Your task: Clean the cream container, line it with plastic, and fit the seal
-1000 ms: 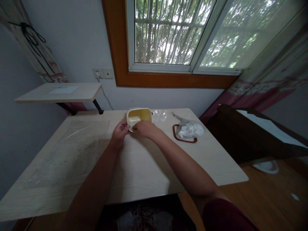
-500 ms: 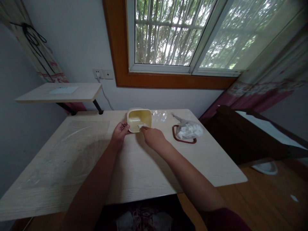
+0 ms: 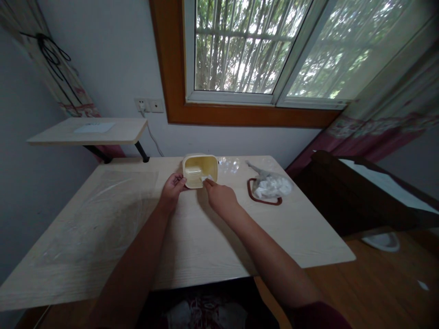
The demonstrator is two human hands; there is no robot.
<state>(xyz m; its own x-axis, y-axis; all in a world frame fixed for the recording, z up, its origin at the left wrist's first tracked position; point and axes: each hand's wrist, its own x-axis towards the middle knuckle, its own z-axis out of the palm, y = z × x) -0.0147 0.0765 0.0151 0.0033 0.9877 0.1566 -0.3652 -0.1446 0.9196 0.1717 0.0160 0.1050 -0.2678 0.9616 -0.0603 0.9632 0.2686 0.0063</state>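
A cream-yellow plastic box [image 3: 200, 171] stands open side up near the far edge of the pale wood table [image 3: 103, 228]. My left hand [image 3: 173, 192] grips its left side. My right hand [image 3: 221, 198] is at the box's front rim, its fingertips pinching a small white scrap of paper or film [image 3: 206, 178]. To the right lie a clear plastic piece [image 3: 228, 164], a plastic bag with white contents [image 3: 270, 185] and a dark red rubber loop [image 3: 252, 192] partly under the bag.
A clear sheet [image 3: 99, 214] covers the table's left part. Behind the table are a wall socket [image 3: 147, 105], a small wall-mounted shelf [image 3: 89, 135] and a window [image 3: 240, 50]. A dark bed frame [image 3: 329, 192] stands to the right, past the table's edge, above a wooden floor [image 3: 373, 283].
My right hand has drawn back from inside the box to its front rim, and the white scrap now shows at its fingertips. My left hand stays on the box.
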